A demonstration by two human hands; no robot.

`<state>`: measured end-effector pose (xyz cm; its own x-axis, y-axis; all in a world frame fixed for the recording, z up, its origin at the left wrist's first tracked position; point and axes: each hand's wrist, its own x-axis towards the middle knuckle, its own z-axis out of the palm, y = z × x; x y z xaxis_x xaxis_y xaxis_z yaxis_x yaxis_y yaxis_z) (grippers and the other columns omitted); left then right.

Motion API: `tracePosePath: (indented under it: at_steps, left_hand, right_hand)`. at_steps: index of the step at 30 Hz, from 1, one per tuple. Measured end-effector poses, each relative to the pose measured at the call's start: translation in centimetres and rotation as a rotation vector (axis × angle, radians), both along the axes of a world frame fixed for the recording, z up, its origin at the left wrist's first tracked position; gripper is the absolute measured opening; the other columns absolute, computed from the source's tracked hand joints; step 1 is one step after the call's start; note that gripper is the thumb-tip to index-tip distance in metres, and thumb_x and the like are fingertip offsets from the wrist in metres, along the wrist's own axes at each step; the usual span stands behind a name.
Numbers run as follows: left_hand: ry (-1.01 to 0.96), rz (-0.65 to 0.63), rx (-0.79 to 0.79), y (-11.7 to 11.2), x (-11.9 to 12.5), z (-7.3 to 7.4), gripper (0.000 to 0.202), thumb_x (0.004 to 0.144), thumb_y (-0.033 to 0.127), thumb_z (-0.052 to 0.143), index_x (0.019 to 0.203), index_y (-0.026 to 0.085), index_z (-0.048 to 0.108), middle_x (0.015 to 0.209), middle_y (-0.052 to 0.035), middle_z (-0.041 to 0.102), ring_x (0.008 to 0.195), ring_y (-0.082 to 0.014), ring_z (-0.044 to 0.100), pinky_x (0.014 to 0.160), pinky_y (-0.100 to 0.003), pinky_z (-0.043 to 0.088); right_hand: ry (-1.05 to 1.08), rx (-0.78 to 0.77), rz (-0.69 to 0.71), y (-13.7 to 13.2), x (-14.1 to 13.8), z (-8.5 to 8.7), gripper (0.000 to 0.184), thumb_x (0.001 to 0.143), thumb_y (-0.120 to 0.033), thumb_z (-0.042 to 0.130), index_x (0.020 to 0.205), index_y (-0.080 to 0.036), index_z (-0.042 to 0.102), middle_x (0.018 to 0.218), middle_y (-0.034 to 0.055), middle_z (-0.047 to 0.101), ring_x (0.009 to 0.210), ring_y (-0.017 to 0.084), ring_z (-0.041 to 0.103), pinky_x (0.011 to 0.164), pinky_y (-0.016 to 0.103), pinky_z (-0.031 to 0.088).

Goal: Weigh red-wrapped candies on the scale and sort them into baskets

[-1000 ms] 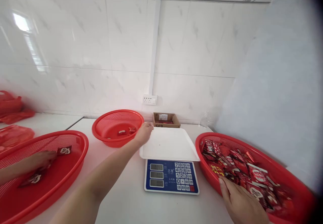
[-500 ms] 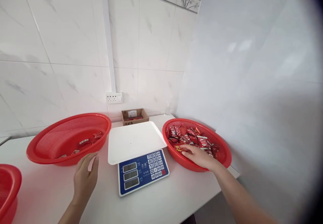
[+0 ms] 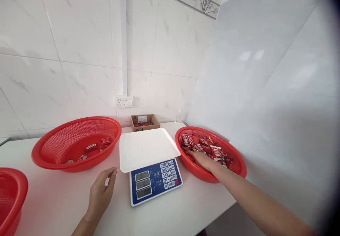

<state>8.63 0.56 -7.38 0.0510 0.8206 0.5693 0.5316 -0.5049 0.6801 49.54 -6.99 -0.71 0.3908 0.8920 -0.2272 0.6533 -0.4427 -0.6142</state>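
My right hand (image 3: 199, 158) reaches into the red plastic basket (image 3: 240, 158) on the right. Its fingertips are buried among small red-wrapped packets (image 3: 216, 152), so what they grip is hidden. Over the table, in front of the scale, hovers my left hand (image 3: 101, 190). Its fingers curl with thumb and forefinger tips together, and nothing shows between them. Between the hands stands a digital scale (image 3: 156, 183) with a blue keypad panel. Its white pan (image 3: 147, 149) is bare apart from a tiny dark speck.
A larger red basket (image 3: 77, 122) at the left holds several packets. Part of another red basket (image 3: 21, 190) shows at the left edge. Behind the scale is a small cardboard box (image 3: 145, 122) with red contents. The white table (image 3: 170, 218) meets a tiled wall and a grey panel.
My right hand has sunk deeper into the packets, its fingertips now out of sight. The thumb and forefinger of my left hand have come together. The view has shifted slightly.
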Motion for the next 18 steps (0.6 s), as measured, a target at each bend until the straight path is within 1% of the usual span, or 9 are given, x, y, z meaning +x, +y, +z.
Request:
tracePosePath:
  at_steps: [3, 6, 8, 11, 13, 15, 17, 18]
  left_hand:
    - [-0.021, -0.01, -0.01, -0.1, -0.1, 0.1, 0.032, 0.083, 0.047, 0.047, 0.088, 0.022, 0.065, 0.087, -0.0061, 0.072, 0.077, -0.0195, 0.068, 0.062, -0.026, 0.055]
    - [-0.044, -0.018, -0.018, -0.1, -0.2, 0.2, 0.033, 0.082, 0.048, 0.048, 0.088, 0.021, 0.066, 0.085, -0.0061, 0.072, 0.075, -0.0196, 0.068, 0.056, -0.024, 0.054]
    - [-0.057, -0.023, -0.024, -0.1, -0.2, 0.2, 0.033, 0.081, 0.049, 0.048, 0.088, 0.022, 0.066, 0.083, -0.0062, 0.072, 0.074, -0.0198, 0.068, 0.051, -0.023, 0.052]
    - [-0.07, -0.03, -0.037, -0.1, -0.2, 0.2, 0.034, 0.081, 0.049, 0.049, 0.088, 0.021, 0.066, 0.083, -0.0064, 0.072, 0.073, -0.0197, 0.068, 0.048, -0.022, 0.051]
    - [-0.074, -0.032, -0.044, 0.0, -0.2, 0.2, 0.034, 0.08, 0.05, 0.049, 0.088, 0.021, 0.066, 0.082, -0.0063, 0.072, 0.072, -0.0193, 0.068, 0.047, -0.022, 0.051]
    - [-0.075, -0.027, -0.045, 0.0, -0.3, 0.1, 0.034, 0.081, 0.05, 0.048, 0.088, 0.021, 0.066, 0.081, -0.0059, 0.072, 0.071, -0.0189, 0.068, 0.048, -0.022, 0.051]
    - [-0.068, -0.02, -0.043, 0.0, -0.3, 0.1, 0.034, 0.081, 0.05, 0.047, 0.088, 0.022, 0.066, 0.081, -0.0056, 0.072, 0.07, -0.0187, 0.068, 0.049, -0.022, 0.052]
    - [-0.062, -0.018, -0.04, 0.1, -0.3, 0.1, 0.034, 0.081, 0.05, 0.047, 0.087, 0.022, 0.065, 0.08, -0.0055, 0.072, 0.07, -0.0187, 0.068, 0.05, -0.022, 0.052]
  right_hand:
    - [0.039, 0.0, 0.006, 0.3, 1.0, 0.5, 0.029, 0.079, -0.04, 0.06, 0.101, -0.021, 0.065, 0.1, 0.0074, 0.068, 0.094, 0.025, 0.06, 0.085, 0.037, 0.044]
    - [0.094, -0.012, -0.009, 0.6, 2.2, 1.3, 0.03, 0.071, -0.035, 0.069, 0.096, -0.018, 0.062, 0.095, 0.0081, 0.068, 0.084, 0.023, 0.063, 0.074, 0.033, 0.048]
    - [0.149, -0.007, -0.026, 0.7, 2.9, 1.8, 0.035, 0.072, -0.039, 0.068, 0.098, -0.018, 0.059, 0.099, 0.0084, 0.067, 0.08, 0.02, 0.063, 0.07, 0.03, 0.05]
    - [0.22, 0.039, -0.064, 1.0, 3.6, 2.1, 0.041, 0.076, -0.047, 0.064, 0.105, -0.02, 0.055, 0.105, 0.0091, 0.066, 0.078, 0.018, 0.064, 0.068, 0.028, 0.051]
    - [0.235, 0.089, -0.096, 1.4, 3.8, 2.1, 0.042, 0.078, -0.049, 0.063, 0.106, -0.019, 0.055, 0.101, 0.0094, 0.066, 0.074, 0.016, 0.064, 0.068, 0.028, 0.052]
    - [0.222, 0.143, -0.129, 1.8, 3.7, 2.1, 0.041, 0.078, -0.048, 0.063, 0.104, -0.017, 0.055, 0.094, 0.0091, 0.067, 0.067, 0.016, 0.062, 0.065, 0.029, 0.052]
    - [0.22, 0.199, -0.144, 2.4, 3.1, 2.4, 0.042, 0.078, -0.047, 0.064, 0.105, -0.017, 0.055, 0.089, 0.0089, 0.067, 0.062, 0.016, 0.061, 0.061, 0.03, 0.052]
    - [0.234, 0.225, -0.136, 2.7, 2.7, 2.7, 0.043, 0.078, -0.048, 0.063, 0.107, -0.017, 0.054, 0.089, 0.009, 0.067, 0.063, 0.017, 0.062, 0.061, 0.03, 0.052]
